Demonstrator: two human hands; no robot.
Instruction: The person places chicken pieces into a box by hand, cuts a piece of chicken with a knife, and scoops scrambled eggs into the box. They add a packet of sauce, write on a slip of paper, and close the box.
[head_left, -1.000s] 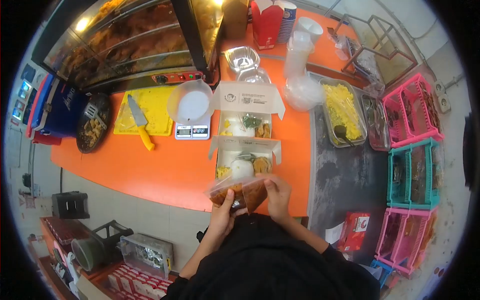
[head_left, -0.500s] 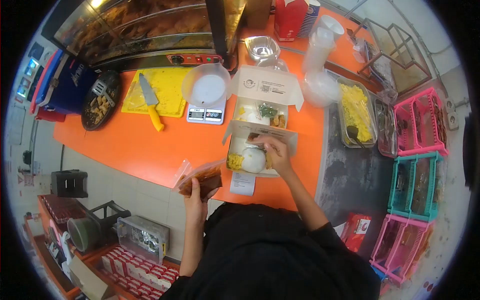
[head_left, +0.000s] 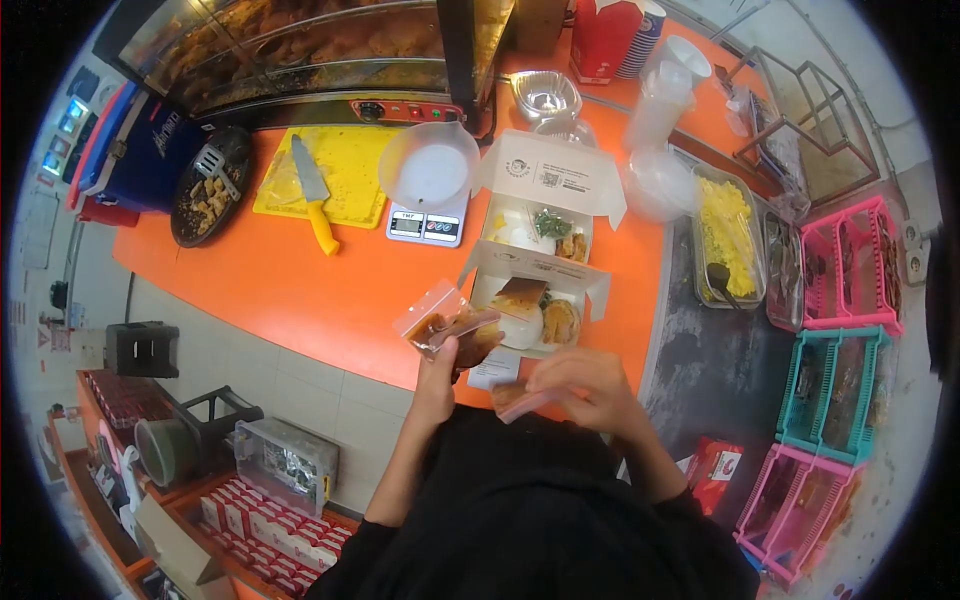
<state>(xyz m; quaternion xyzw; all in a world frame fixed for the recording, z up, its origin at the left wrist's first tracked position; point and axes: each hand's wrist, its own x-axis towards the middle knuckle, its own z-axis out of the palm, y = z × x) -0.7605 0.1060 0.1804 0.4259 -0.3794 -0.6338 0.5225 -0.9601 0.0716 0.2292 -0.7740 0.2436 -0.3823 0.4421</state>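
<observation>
Two changes are noted against the preceding frames. A brown sachet (head_left: 522, 291), seen under the right hand at the near box half a second ago, is now left lying inside the near box (head_left: 540, 268), across the white rice (head_left: 520, 331) and beside the fried piece (head_left: 561, 323). The right hand (head_left: 602, 391) has been drawn back toward the body, and a second sachet (head_left: 518, 403) is now pinched in its fingers, held low in front of the counter edge. The left hand (head_left: 436, 382) has been raised from the lower left to the front left corner of the near box; its thumb is closed over a bundle of zip bags (head_left: 482, 345) with brown contents, their number not countable in the overlap. The hands are apart, and both are loaded. Part of the near box is hidden by the bundle, so its left portion cannot be checked. In the far box (head_left: 550, 172), rice, greens (head_left: 550, 223) and fried pieces (head_left: 572, 246) are visible, but no brown sachet is seen. Judged from this: one sachet has been placed, in the near box only, and the remainder is split between the hands. A paper slip (head_left: 488, 372) is seen partly covered at the near box's front.
</observation>
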